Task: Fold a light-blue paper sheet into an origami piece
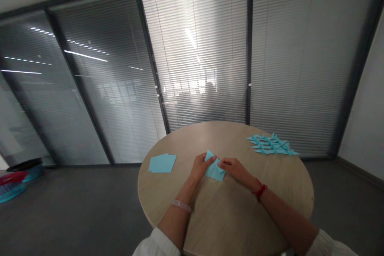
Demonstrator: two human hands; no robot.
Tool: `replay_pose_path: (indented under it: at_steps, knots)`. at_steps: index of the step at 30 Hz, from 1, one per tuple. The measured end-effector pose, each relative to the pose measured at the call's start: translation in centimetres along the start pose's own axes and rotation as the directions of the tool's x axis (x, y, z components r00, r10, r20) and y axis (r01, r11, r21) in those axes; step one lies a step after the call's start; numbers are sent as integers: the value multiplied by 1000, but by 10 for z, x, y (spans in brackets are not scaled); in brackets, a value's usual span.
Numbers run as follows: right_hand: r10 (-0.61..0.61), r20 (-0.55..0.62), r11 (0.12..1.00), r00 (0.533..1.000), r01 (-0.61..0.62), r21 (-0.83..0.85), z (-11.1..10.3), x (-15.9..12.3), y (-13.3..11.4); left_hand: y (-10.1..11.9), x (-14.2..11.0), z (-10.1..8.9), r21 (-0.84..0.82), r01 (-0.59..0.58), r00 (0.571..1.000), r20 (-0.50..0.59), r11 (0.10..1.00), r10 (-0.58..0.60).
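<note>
A partly folded sheet of light blue paper [215, 172] is held above the middle of the round table, between my two hands. My left hand [200, 167] grips its left side, with the thumb lying over the paper. On the right edge, the thumb and fingers of my right hand [235, 169] pinch the paper. A crease and a raised flap show on it; the finer folds are too small to make out. Several flat blue paper sheets [162, 163] lie stacked unevenly to the left. Rows of folded blue paper cranes [271, 144] sit at the far right.
The round wooden table [240, 216] stands before a glass wall with closed blinds [198, 56]. On the grey floor at the far left are baskets, one with a red and blue rim [13, 184] and a dark-topped one [28, 168].
</note>
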State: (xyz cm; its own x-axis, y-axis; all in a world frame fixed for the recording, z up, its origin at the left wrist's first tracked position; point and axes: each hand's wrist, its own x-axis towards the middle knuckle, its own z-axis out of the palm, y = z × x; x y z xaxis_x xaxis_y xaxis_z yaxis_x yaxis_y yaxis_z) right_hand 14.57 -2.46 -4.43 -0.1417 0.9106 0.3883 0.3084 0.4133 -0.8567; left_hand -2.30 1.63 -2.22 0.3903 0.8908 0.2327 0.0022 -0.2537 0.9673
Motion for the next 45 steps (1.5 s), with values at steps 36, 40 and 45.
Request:
replay_pose_path:
  at_steps: [36,40,45]
  knots:
    - [125,43,990,991,-127,61,1,4,18,-4,3,1,82,-14,1000,-15,997,16]
    - [146,44,985,988,-149,81,1,3,17,-4,3,1,67,-22,1000,-19,997,23]
    - [140,35,989,989,-142,42,0,3,18,-5,2,1,57,-26,999,-30,998,27]
